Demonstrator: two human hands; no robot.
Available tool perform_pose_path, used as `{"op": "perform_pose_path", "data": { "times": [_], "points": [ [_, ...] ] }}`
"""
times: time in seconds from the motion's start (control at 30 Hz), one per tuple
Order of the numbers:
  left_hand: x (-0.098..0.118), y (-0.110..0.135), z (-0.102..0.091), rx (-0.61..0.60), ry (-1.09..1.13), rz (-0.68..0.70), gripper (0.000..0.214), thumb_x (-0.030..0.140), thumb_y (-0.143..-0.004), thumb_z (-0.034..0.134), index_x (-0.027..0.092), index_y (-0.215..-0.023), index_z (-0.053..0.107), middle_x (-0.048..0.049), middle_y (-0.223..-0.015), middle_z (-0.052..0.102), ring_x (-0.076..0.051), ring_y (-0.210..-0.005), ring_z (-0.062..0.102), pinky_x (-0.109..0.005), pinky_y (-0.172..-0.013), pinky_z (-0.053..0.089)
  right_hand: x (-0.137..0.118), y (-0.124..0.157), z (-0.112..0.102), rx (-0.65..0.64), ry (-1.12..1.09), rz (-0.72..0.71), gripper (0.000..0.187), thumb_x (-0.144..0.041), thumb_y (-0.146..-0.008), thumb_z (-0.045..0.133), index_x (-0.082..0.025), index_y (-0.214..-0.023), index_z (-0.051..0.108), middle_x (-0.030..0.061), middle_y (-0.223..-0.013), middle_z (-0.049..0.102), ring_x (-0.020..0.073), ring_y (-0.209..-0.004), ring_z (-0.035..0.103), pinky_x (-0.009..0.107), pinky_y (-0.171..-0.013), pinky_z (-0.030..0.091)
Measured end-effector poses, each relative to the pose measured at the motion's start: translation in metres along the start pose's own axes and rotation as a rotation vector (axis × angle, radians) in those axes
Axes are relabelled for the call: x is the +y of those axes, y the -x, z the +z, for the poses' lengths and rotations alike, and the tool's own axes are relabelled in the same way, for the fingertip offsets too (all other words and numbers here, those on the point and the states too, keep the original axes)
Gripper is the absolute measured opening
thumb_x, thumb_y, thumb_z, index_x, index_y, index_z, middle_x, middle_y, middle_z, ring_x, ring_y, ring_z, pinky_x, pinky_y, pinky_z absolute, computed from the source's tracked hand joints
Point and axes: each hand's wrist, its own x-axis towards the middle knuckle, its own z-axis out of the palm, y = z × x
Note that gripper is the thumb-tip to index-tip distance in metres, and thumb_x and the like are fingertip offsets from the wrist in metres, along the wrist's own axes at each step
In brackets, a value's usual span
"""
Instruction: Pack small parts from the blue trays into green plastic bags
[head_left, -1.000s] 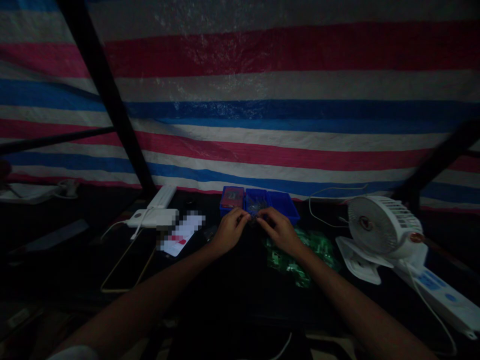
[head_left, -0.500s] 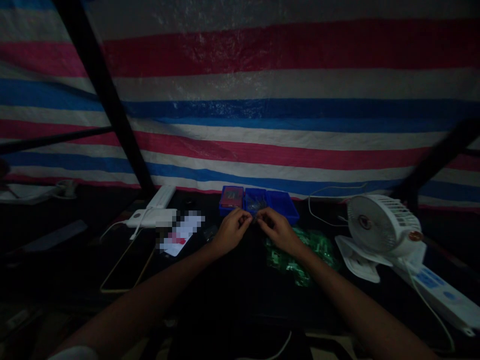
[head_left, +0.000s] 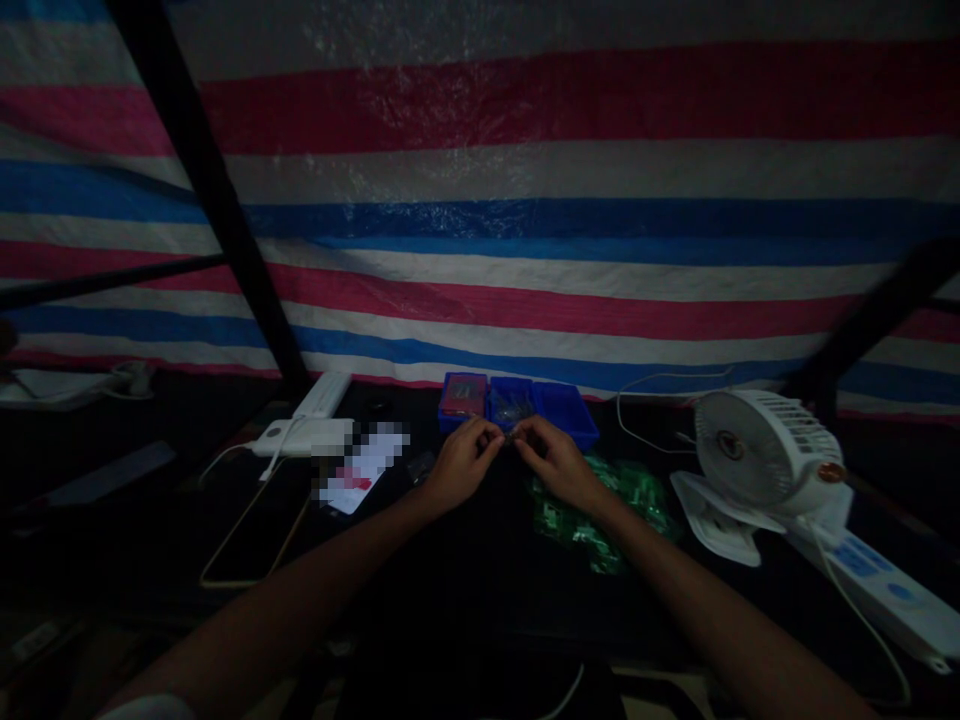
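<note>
My left hand (head_left: 466, 462) and my right hand (head_left: 553, 458) meet fingertip to fingertip above the dark table, just in front of a row of blue bins. Both are closed in a pinch. Something small and dark lies between the fingertips, too tiny and dim to name. Behind the left hand, one blue bin (head_left: 442, 410) holds a reddish block-like thing (head_left: 463, 394). The middle bin (head_left: 496, 384) contains thin, greyish loose pieces. To the right stands a third blue bin (head_left: 566, 405). Crinkled green shiny packets (head_left: 600, 515) lie under and beside my right forearm.
A white fan (head_left: 765, 450) stands at the right, beside a white power strip (head_left: 892, 590) with cables. On the left lie a phone (head_left: 255, 540), a white power bank (head_left: 307, 436) and a partly blurred white card (head_left: 367, 470). A striped tarp (head_left: 525, 220) hangs behind the table.
My right fingertips have shifted very slightly and sit a little closer to the left ones. Everything else looks the same.
</note>
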Motion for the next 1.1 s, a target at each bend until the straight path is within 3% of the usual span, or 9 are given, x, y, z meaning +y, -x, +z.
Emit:
{"op": "perform_pose_path", "data": {
  "times": [0.3,0.47,0.83,1.1],
  "points": [
    [-0.0032,-0.001,0.0009,-0.028,0.02,-0.006,0.014,0.029,-0.098,0.061,0.02,-0.105,0.067,-0.0034,-0.092,0.068,-0.016,-0.079,0.061,-0.027,-0.07,0.048,-0.0003,0.0007,0.001,-0.038,0.003,0.014,0.014,-0.034,-0.102,0.057,-0.021,-0.097,0.06,0.0012,-0.086,0.06,0.0186,-0.079,0.058,0.03,-0.074,0.046],
    [-0.0066,-0.0009,0.0035,-0.055,0.067,-0.046,0.015,0.032,-0.094,0.066,0.019,-0.102,0.066,-0.003,-0.092,0.068,-0.015,-0.077,0.061,-0.025,-0.066,0.048,-0.0048,0.0,0.0003,-0.041,-0.019,-0.005,0.014,-0.034,-0.104,0.053,-0.022,-0.102,0.06,0.0034,-0.092,0.063,0.02,-0.084,0.06,0.032,-0.076,0.047],
    [-0.0036,-0.0005,0.0015,-0.056,0.078,-0.017,0.019,0.033,-0.1,0.057,0.02,-0.104,0.07,-0.0034,-0.095,0.071,-0.017,-0.082,0.064,-0.028,-0.073,0.048,-0.0016,0.0005,0.0013,-0.047,-0.032,0.018,0.016,-0.036,-0.103,0.053,-0.022,-0.098,0.059,0.0009,-0.088,0.061,0.0181,-0.079,0.057,0.029,-0.073,0.045],
    [-0.0079,0.0003,0.0061,-0.073,0.077,-0.047,0.016,0.031,-0.096,0.063,0.018,-0.105,0.066,-0.0008,-0.088,0.066,-0.013,-0.072,0.059,-0.025,-0.065,0.045,-0.0047,-0.0002,0.0022,-0.042,-0.031,0.029,0.015,-0.035,-0.102,0.055,-0.021,-0.097,0.058,0.0008,-0.088,0.063,0.0181,-0.078,0.059,0.029,-0.073,0.045]
  ]
}}
